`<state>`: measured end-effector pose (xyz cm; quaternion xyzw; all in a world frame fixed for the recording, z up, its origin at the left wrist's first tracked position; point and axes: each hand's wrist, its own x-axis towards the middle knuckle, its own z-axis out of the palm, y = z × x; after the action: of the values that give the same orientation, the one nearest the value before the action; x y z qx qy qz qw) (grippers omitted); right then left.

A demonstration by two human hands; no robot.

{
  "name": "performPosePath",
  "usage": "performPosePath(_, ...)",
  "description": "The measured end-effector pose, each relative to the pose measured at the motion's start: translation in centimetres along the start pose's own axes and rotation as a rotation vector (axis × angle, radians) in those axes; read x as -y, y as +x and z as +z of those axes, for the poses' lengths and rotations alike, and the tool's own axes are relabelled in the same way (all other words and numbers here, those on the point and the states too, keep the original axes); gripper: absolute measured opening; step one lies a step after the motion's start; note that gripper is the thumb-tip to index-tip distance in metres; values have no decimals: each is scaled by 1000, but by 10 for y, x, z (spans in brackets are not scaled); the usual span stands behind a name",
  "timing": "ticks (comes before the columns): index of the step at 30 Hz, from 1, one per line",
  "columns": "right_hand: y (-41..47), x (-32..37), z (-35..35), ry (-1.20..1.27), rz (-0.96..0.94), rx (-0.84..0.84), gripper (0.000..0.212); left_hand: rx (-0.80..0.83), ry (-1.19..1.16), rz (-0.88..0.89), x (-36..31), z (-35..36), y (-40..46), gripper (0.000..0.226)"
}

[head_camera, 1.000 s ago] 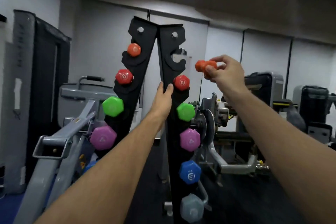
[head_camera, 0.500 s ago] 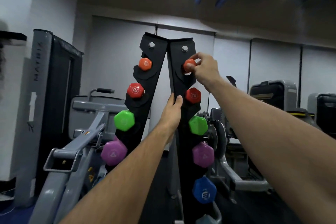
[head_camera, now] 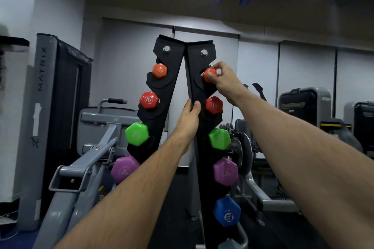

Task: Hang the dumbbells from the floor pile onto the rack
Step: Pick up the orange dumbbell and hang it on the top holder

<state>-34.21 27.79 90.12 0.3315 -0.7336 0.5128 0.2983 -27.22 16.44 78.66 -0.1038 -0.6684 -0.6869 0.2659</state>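
Item: orange dumbbell point(head_camera: 209, 74), small, hex-headed. Location now — at the top notch of the right-hand upright of the black rack point(head_camera: 174, 87), its near head against the cradle lip. A second ago we held it out in open air, well to the right of the rack; half a second ago it had just reached the notch. We now have it pressed further in, so we judge the seating step nearly finished.

Right hand point(head_camera: 224, 81): fingers and thumb pinching the near head of the orange dumbbell, not yet released.

Left hand point(head_camera: 189, 121): wrapped on the inner edge of the right upright, just beside the red dumbbell point(head_camera: 214, 105) — it has kept this bracing hold throughout.

Other stock on the right upright, top down: red, green dumbbell point(head_camera: 219, 138), purple dumbbell point(head_camera: 225, 172), blue dumbbell point(head_camera: 227, 211), and a grey one partly cut off at the bottom edge. The left upright carries a matching orange point(head_camera: 159, 70), red, green and purple.

Meaning for the task: with this piece in, every notch we can see would be filled. The floor pile is out of view, so we cannot tell whether anything remains there. Whether the handle sits fully down in the cradle is hidden by the hand.
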Motion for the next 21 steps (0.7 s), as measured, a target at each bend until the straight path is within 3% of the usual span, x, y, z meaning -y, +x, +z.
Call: performPosePath(21, 7, -5, 3, -54, -30, -10, 15, 72, -74, -38, -17, -2, -4, 55)
